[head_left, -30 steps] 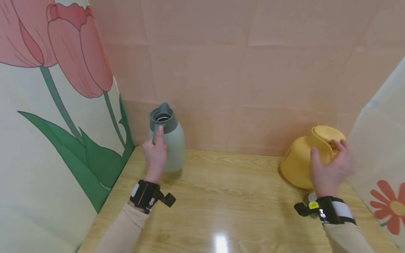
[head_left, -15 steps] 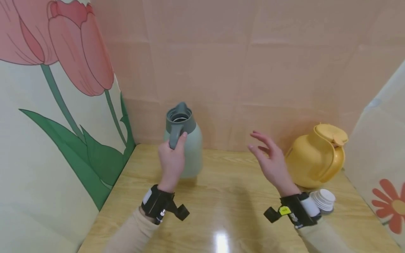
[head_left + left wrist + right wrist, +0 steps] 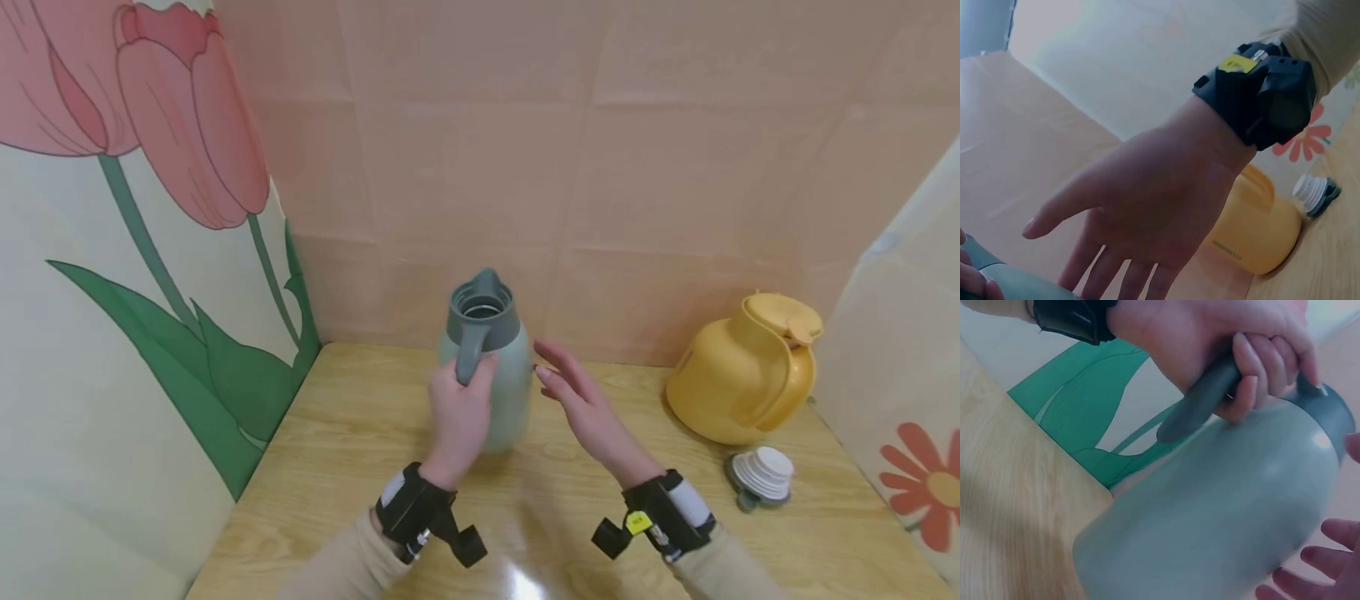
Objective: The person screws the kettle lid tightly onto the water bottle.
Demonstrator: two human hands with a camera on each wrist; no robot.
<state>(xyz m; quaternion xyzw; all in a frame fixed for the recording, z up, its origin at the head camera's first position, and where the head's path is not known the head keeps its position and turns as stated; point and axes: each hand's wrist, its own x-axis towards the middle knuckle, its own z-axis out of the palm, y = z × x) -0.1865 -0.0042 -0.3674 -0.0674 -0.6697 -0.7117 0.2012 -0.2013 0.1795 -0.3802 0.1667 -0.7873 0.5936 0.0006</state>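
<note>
A pale green vacuum jug (image 3: 512, 396) with a dark grey-green collar stands out in the middle, its round mouth uncovered. My left hand (image 3: 459, 421) grips the handle (image 3: 472, 346); the right wrist view shows the left fingers (image 3: 1266, 369) curled right round it. On the jug's other side is my right hand (image 3: 592, 417), fingers extended, fingertips close to the body. The left wrist view has the right palm (image 3: 1154, 194) spread with the thumb apart, fingertips overlapping the jug (image 3: 1022, 284).
At the right back stands a yellow jug (image 3: 720, 383) with its lid on. In front of it a white threaded stopper (image 3: 765, 471) with a grey base lies on the wooden table (image 3: 360, 467). A pinkish wall covering (image 3: 480, 167) rises behind, with printed side panels.
The left hand has brought the green jug rightward and nearer. My right hand has left the yellow jug's lid and swung left to the green jug's side, uncovering the stopper from view.
</note>
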